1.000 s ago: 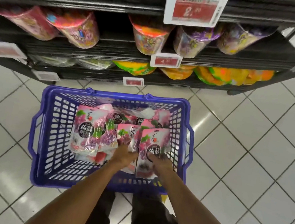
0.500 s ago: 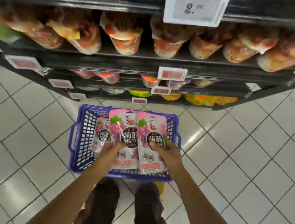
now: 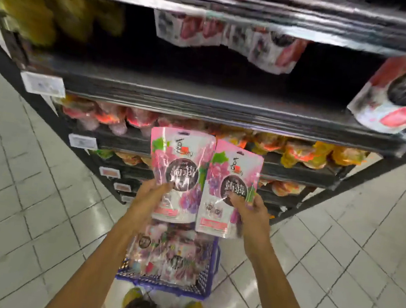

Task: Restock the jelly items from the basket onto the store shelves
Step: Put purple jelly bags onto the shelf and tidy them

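My left hand (image 3: 149,199) grips a pink grape jelly pouch (image 3: 179,161) by its lower left, thumb across the front. My right hand (image 3: 253,215) pinches a second pink grape jelly pouch (image 3: 230,180) at its lower right. Both pouches stand upright, side by side and slightly overlapping, in front of the shelf unit. Below them on the floor sits the blue basket (image 3: 209,272) holding several more pouches (image 3: 169,254). A black shelf (image 3: 203,97) with a dark gap runs across above the pouches.
Similar red-and-white pouches hang at the shelf's top (image 3: 226,36) and one stands at the far right (image 3: 400,96). Yellow packs (image 3: 32,12) fill the left. Lower shelves hold orange and red jelly cups (image 3: 299,153). Price tags (image 3: 43,83) line the shelf edges. White floor tiles lie on both sides.
Both hands have risen from the basket, each carrying a pouch up to shelf height. The view has tilted up, so the basket now lies below the hands and a higher shelf shows.
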Demonstrator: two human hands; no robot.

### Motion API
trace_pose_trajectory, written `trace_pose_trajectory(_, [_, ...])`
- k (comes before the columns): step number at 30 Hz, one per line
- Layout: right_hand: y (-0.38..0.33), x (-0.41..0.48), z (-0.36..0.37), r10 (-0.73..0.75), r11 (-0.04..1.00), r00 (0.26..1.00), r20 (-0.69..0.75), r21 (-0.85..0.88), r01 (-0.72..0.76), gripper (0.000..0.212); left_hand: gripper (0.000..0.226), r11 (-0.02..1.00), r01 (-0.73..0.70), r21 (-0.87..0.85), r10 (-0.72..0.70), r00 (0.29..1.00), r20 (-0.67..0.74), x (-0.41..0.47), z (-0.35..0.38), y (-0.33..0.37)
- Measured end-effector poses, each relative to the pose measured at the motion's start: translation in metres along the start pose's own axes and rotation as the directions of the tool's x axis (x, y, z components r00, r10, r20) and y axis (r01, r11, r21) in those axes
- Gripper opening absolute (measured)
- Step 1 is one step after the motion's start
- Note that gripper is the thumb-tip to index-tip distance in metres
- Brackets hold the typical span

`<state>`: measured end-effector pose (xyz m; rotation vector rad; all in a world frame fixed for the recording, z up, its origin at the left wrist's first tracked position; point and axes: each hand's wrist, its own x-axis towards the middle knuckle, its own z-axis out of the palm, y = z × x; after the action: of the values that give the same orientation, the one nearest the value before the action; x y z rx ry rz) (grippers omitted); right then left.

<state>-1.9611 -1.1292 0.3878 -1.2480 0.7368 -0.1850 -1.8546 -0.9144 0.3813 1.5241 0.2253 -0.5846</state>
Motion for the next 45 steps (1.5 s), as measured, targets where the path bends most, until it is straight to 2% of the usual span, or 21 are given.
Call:
trace_pose_trajectory(3, [-0.051,-0.013,0.005,-0.086,0.995,0.992,0.088,0.062,0.08,0.06,0.039,0.986,-0.162,0.033,0.161,0.987,0.025,-0.022,0.008,0.058])
trace_pose_trajectory(6, [-0.098,-0.026,0.012,-0.188,0.98,0.978,0.09,0.085,0.18,0.043,0.035,0.944,-0.323,0.073,0.319,0.946,0.059,-0.034,0.012,0.107])
trace_pose_trajectory(8, [-0.128,-0.035,0.016,-0.266,0.961,0.96,0.088,0.098,0.257,0.042,0.036,0.915,-0.393,0.089,0.387,0.919,0.078,-0.04,0.013,0.14])
trace_pose_trajectory(10, [-0.156,-0.044,0.019,-0.351,0.933,0.934,0.071,0.106,0.343,0.049,0.035,0.905,-0.42,0.072,0.412,0.905,0.105,-0.041,0.016,0.171])
trace_pose_trajectory(16, [-0.226,-0.059,0.02,-0.526,0.844,0.849,-0.045,0.096,0.528,0.048,0.053,0.863,-0.503,-0.04,0.498,0.837,0.229,-0.048,0.038,0.248])
trace_pose_trajectory(21, [-0.268,-0.069,0.009,-0.623,0.769,0.775,-0.109,0.096,0.632,0.048,0.043,0.822,-0.561,-0.101,0.562,0.769,0.306,-0.063,0.061,0.291])
trace_pose_trajectory(25, [-0.3,-0.076,-0.005,-0.687,0.705,0.707,-0.168,0.081,0.705,0.045,0.046,0.777,-0.608,-0.165,0.623,0.701,0.348,-0.078,0.08,0.319])
trace_pose_trajectory(29, [-0.339,-0.08,-0.022,-0.75,0.631,0.633,-0.192,0.081,0.772,0.041,0.05,0.7,-0.679,-0.221,0.71,0.628,0.32,-0.087,0.098,0.35])
trace_pose_trajectory(32, [-0.37,-0.078,-0.036,-0.799,0.573,0.564,-0.207,0.021,0.819,0.035,0.045,0.643,-0.733,-0.224,0.76,0.575,0.302,-0.092,0.111,0.369])
trace_pose_trajectory(37, [-0.429,-0.071,-0.056,-0.848,0.505,0.467,-0.25,-0.12,0.855,0.03,0.037,0.616,-0.747,-0.252,0.786,0.557,0.268,-0.099,0.14,0.388])
trace_pose_trajectory(43, [-0.495,-0.049,-0.078,-0.813,0.563,0.517,-0.269,-0.13,0.816,0.03,0.045,0.619,-0.732,-0.285,0.784,0.556,0.275,-0.104,0.174,0.406])
trace_pose_trajectory(45, [-0.511,-0.042,-0.083,-0.801,0.58,0.534,-0.268,-0.132,0.804,0.037,0.048,0.615,-0.734,-0.288,0.787,0.551,0.278,-0.104,0.184,0.412])
